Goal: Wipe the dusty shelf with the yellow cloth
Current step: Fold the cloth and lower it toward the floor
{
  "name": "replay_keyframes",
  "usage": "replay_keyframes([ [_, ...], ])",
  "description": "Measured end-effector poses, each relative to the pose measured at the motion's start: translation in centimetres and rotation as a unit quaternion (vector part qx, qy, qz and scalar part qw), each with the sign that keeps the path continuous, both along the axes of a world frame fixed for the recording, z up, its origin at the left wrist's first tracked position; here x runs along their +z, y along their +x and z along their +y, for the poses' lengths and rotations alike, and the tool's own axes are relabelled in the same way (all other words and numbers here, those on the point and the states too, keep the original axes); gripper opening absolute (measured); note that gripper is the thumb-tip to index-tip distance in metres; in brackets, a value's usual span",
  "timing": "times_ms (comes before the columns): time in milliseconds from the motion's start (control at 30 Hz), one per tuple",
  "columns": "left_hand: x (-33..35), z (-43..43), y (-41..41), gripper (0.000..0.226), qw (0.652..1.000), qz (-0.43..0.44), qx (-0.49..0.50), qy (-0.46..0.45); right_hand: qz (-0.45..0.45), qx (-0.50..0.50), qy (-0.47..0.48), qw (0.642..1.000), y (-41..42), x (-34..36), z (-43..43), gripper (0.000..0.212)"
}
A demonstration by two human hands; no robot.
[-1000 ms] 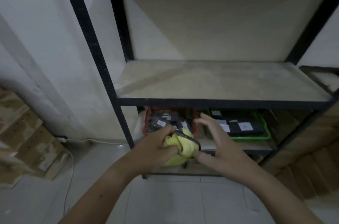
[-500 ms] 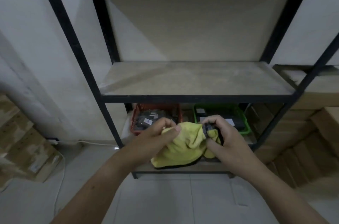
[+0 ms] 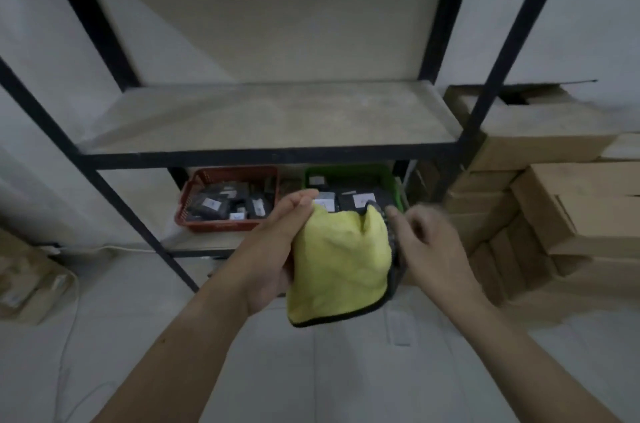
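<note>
Yellow cloth (image 3: 337, 259) with a dark edge, hanging down between the two hands, out in the air and not touching the shelf. Left hand (image 3: 277, 249) pinched tight on the cloth's top left corner, thumb and fingers closed around it. Right hand (image 3: 429, 249) just beside the cloth's right edge, blurry, fingers curled; cannot tell if it grips the cloth or only touches it. Both hands close together, with only the cloth between them.

Dusty shelf (image 3: 270, 117) above and behind the hands, pale and flat, held in a black metal frame (image 3: 270, 155), nothing on it. Red basket (image 3: 227, 202) on the lower shelf, just past the left hand, full of small dark packs with white labels. Green basket (image 3: 356, 185) next to it, right behind the cloth and partly hidden by it, with the same kind of packs inside. Brown cardboard boxes (image 3: 554, 200) stacked to the right of the right hand, beside the frame. More brown boxes (image 3: 27, 280) far to the left of the left hand. White cable (image 3: 104, 247) on the pale tiled floor (image 3: 311, 370) below the arms.
</note>
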State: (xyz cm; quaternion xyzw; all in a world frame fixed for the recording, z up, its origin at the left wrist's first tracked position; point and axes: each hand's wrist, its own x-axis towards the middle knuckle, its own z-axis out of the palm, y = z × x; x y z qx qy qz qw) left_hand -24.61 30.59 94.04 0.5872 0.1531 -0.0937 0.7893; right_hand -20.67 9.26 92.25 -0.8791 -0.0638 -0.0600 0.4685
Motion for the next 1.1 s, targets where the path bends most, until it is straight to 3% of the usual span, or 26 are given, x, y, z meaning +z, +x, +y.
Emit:
replay_keyframes([
  [67, -0.4, -1.4, 0.6, 0.034, 1.0, -0.01, -0.01, 0.008, 0.25, 0.061, 0.156, 0.954, -0.6, -1.5, -0.9, 0.082],
  [133, -0.8, -2.6, 1.1, 0.026, 0.999, -0.009, -0.025, 0.037, 0.346, 0.135, 0.246, 0.895, -0.8, -2.4, -1.2, 0.087],
  [200, -1.4, -3.5, 2.0, 0.013, 0.996, -0.01, -0.025, 0.08, 0.331, 0.17, 0.289, 0.882, -0.3, -2.6, -1.6, 0.064],
  [300, -2.6, -4.2, 3.5, 0.013, 0.99, -0.046, -0.038, 0.13, 0.238, 0.119, 0.325, 0.907, 1.6, -2.8, -2.8, 0.033],
  [400, -4.3, -4.9, 5.1, 0.021, 0.983, -0.081, -0.058, 0.153, 0.167, 0.046, 0.354, 0.919, 3.7, -4.2, -5.2, 0.056],
  [467, -6.2, -5.6, 6.4, 0.047, 0.98, -0.091, -0.089, 0.156, 0.144, 0.073, 0.356, 0.92, 5.3, -5.3, -7.1, 0.068],
  [533, -8.6, -6.4, 8.0, 0.068, 0.969, -0.086, -0.124, 0.195, 0.148, 0.144, 0.272, 0.94, 7.0, -6.7, -9.4, 0.067],
  [633, -12.8, -7.7, 10.8, 0.072, 0.95, -0.072, -0.157, 0.26, 0.109, 0.209, 0.019, 0.972, 9.8, -9.7, -12.1, 0.048],
  [700, -16.1, -8.9, 12.5, 0.062, 0.943, -0.054, -0.177, 0.277, 0.083, 0.188, -0.096, 0.974, 11.6, -12.3, -13.2, 0.034],
  [767, -19.8, -10.4, 14.2, 0.042, 0.927, -0.046, -0.202, 0.312, 0.071, 0.197, -0.118, 0.971, 13.5, -15.6, -14.3, 0.021],
  [867, -25.8, -12.9, 16.8, 0.015, 0.928, 0.01, -0.217, 0.303, 0.12, 0.202, -0.091, 0.968, 15.7, -22.4, -16.3, 0.012],
  [1000, -37.4, -16.2, 20.4, 0.011, 0.968, 0.14, -0.16, 0.131, 0.227, 0.072, 0.046, 0.97, 18.5, -34.1, -18.7, 0.016],
  [1100, -46.9, -18.5, 21.1, 0.023, 0.966, 0.226, -0.117, 0.05, 0.296, 0.034, 0.152, 0.942, 19.1, -43.9, -20.3, 0.009],
])
